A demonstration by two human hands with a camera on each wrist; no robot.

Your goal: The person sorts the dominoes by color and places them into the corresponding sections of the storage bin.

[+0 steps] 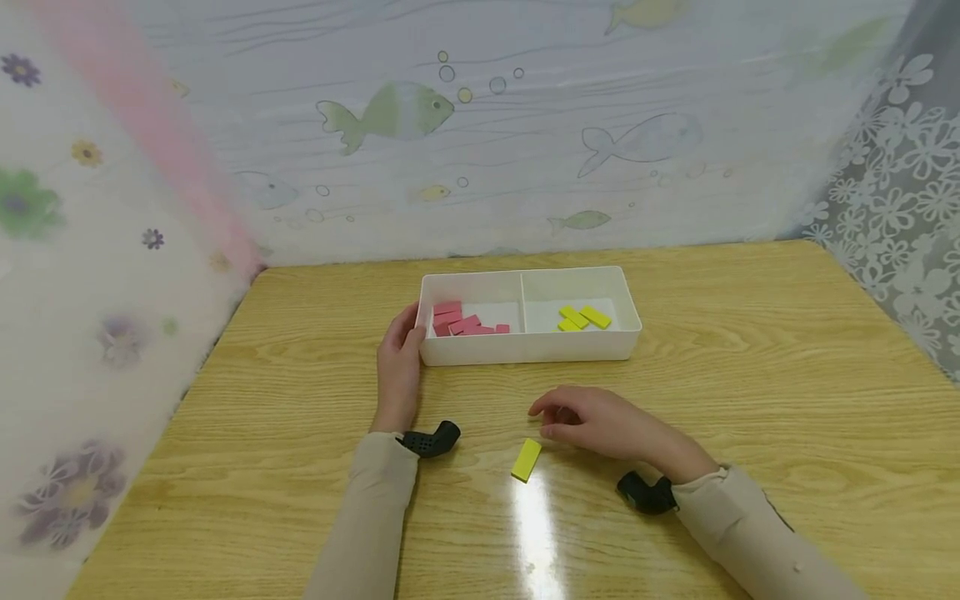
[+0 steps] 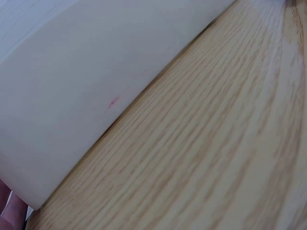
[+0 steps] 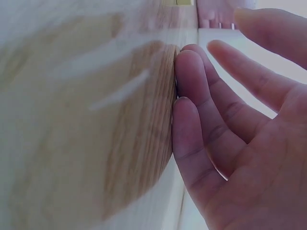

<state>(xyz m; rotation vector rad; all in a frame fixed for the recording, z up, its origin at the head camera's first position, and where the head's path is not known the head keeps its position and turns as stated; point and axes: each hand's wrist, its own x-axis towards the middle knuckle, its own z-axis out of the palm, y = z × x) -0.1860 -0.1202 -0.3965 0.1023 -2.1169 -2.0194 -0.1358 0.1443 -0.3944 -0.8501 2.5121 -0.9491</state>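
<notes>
My left hand grips the left end of a white two-compartment box, thumb near its front corner. In the left wrist view, the box's wall fills the upper left; only a bit of the fingers shows. Pink blocks lie in the left compartment, several yellow blocks in the right. One yellow block lies on the table before the box. Just right of it is my right hand, holding nothing, its fingers loosely bent with some fingertips at the tabletop.
The wooden table meets a fish-patterned wall covering behind the box. A flowered covering borders the left side, and a lace-like floral cloth hangs at the right. Black wrist cameras sit on both wrists.
</notes>
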